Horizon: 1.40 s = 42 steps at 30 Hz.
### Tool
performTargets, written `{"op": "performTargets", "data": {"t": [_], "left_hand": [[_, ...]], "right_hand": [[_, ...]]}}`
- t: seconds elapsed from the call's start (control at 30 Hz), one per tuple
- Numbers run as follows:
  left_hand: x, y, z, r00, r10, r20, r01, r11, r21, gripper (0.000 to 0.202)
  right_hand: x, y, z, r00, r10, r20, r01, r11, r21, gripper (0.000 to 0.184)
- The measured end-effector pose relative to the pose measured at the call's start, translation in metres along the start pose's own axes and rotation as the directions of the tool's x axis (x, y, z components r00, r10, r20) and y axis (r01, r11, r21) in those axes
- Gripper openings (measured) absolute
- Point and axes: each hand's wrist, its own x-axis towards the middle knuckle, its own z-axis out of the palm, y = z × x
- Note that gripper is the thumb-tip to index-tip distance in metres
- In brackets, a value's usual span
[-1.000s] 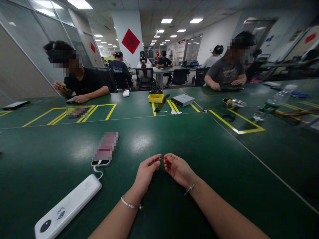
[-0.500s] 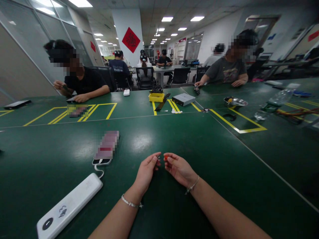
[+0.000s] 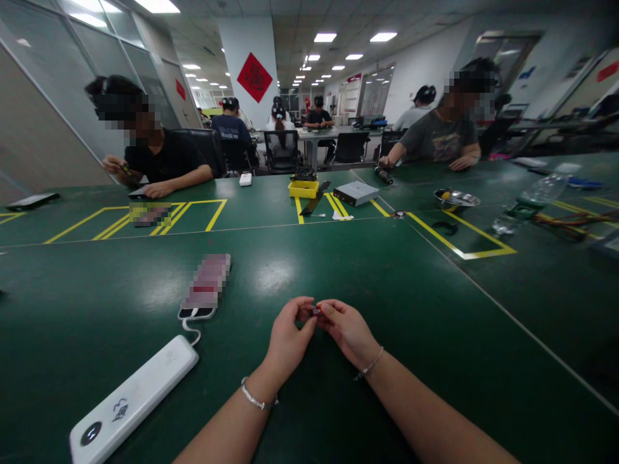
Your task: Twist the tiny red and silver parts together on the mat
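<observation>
My left hand (image 3: 289, 335) and my right hand (image 3: 347, 330) meet fingertip to fingertip just above the green table (image 3: 367, 283), near its front middle. Between the pinched fingers sits a tiny red and dark part (image 3: 316, 312); both hands grip it. Its shape is too small to make out. A bracelet circles each wrist.
A white power bank (image 3: 133, 399) lies at the front left, cabled to a phone (image 3: 207, 287). Further back are a yellow tray (image 3: 302, 189), a grey box (image 3: 356, 193), a metal dish (image 3: 456, 200) and a water bottle (image 3: 532, 196). Other people work at the far side.
My hands have closed together: the small gap between the fingertips is gone and the two small pieces now sit as one between them. The person at the far right has stretched an arm out.
</observation>
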Motion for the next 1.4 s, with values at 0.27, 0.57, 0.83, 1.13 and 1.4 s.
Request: {"op": "performTargets", "data": {"t": [0.27,0.57,0.83,1.13,1.4], "left_hand": [[-0.003,0.005,0.000,0.987,0.157,-0.024,-0.148,0.968,0.204,0.020],[-0.005,0.010,-0.003,0.979,0.194,-0.064,-0.165,0.937,0.309,0.014],[-0.003,0.009,-0.003,0.980,0.181,-0.078,-0.150,0.942,0.302,0.013],[-0.001,-0.005,0.000,0.962,0.274,0.009,-0.252,0.874,0.416,0.030],[0.003,-0.007,-0.008,0.986,0.163,-0.021,-0.131,0.855,0.503,0.033]], "right_hand": [[-0.001,0.005,0.001,0.994,-0.083,-0.068,0.076,0.993,-0.095,0.025],[-0.016,0.006,0.012,0.978,-0.155,-0.137,0.143,0.985,-0.094,0.035],[-0.015,0.009,0.007,0.981,-0.161,-0.111,0.135,0.967,-0.216,0.036],[-0.007,0.002,0.004,0.991,-0.081,-0.106,0.064,0.985,-0.158,0.031],[0.010,-0.067,-0.073,0.812,-0.478,-0.334,0.189,0.757,-0.626,0.030]]}}
